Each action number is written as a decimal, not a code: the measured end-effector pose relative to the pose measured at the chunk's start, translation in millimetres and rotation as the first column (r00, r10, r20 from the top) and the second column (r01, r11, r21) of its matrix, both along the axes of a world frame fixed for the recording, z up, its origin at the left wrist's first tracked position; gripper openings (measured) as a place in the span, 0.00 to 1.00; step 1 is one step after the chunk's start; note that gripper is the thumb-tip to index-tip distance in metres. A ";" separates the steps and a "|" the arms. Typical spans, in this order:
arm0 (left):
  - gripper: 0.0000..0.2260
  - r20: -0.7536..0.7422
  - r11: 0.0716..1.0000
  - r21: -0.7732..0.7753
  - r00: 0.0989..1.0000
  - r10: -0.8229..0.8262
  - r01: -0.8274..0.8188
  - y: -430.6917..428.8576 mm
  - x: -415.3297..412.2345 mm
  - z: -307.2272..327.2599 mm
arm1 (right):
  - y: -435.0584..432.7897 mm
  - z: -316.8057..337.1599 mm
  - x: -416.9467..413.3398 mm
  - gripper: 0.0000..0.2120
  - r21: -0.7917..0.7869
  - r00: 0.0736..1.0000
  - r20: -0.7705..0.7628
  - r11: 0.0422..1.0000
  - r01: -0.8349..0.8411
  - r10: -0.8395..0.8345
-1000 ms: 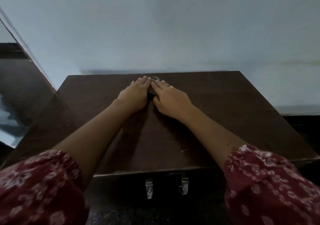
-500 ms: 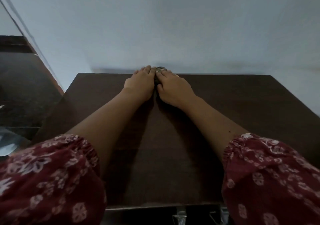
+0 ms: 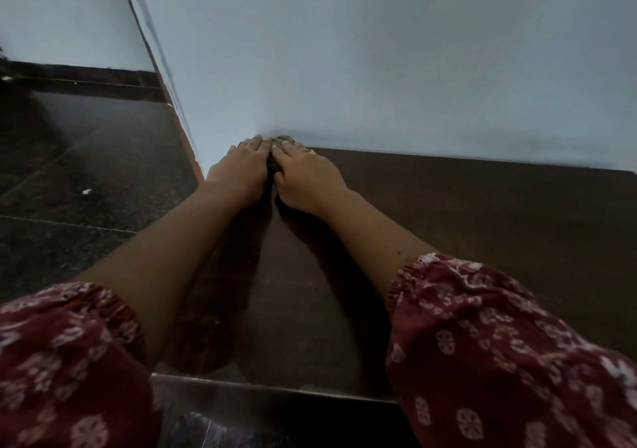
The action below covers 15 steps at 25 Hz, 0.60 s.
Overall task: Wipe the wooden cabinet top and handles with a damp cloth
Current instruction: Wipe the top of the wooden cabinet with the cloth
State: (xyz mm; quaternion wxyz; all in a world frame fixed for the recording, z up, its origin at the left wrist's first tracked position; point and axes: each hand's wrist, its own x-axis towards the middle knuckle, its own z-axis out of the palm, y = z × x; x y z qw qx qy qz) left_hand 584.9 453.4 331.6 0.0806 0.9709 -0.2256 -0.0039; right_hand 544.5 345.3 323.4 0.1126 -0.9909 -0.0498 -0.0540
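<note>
Fingers flat, left hand (image 3: 241, 171) and right hand (image 3: 303, 175) pressed the cloth (image 3: 281, 141), now slid along the wall (image 3: 379, 68) to the rear-left corner of the cabinet top (image 3: 482, 227); handles seemingly remained unwiped.

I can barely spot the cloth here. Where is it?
In the head view, the cloth lies pressed under the left hand and right hand, at the far left corner of the cabinet top, against the wall.

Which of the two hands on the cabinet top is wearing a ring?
The right hand, with a small ring on one finger; the left hand beside it shows no ring.
</note>
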 end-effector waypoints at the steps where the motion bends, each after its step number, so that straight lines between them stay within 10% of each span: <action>1: 0.26 -0.004 1.000 0.000 1.000 0.009 -0.009 7.4 -1.4 1.2 | 7.1 -0.3 1.2 0.25 -0.002 1.000 -0.002 1.000 -0.014 0.014; 15: 0.27 -0.133 0.991 -0.064 0.985 0.108 -0.117 92.9 -100.9 1.0 | 82.0 9.3 -102.1 0.27 0.048 0.988 -0.060 0.989 -0.139 0.141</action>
